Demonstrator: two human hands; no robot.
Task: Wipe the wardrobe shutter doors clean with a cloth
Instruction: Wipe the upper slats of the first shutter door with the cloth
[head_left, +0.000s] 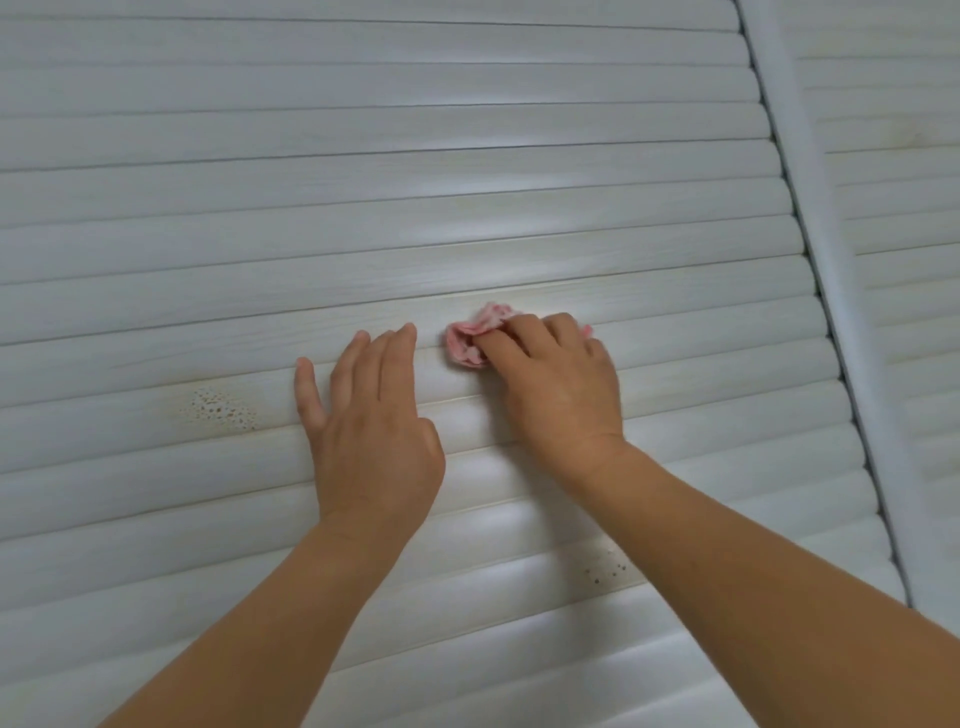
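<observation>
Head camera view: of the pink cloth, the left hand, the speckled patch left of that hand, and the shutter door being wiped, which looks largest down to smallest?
1. Shutter door, filling most of the view.
2. Left hand, resting flat.
3. Pink cloth and speckled patch: similar; the right hand covers part of the cloth, so unranked.

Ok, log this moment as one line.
left hand flat on door | right hand presses cloth on slat | stains left

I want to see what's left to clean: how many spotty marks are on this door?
2. One spotty patch lies left of the left hand; a smaller speckled patch sits lower, between the forearms. Others may be hidden.
</observation>
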